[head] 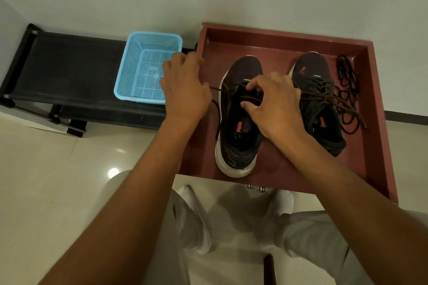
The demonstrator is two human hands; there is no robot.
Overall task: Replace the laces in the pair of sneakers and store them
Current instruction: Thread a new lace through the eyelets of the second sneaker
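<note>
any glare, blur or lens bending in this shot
Head view: a ceiling light glares off the glossy floor; the left hand is slightly motion-blurred, the right hand sharper; the wide lens bows the red tray edges and stretches the forearms; lighting is dim and warm.

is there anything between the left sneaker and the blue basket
Yes. The left hand hangs between the left sneaker and the blue basket, pulling a brown lace; the red tray wall also separates them.

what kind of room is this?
Probably a home entryway or hall: glossy tiled floor, a low black shoe rack against the wall, and sneakers in a red tray being laced.
</note>
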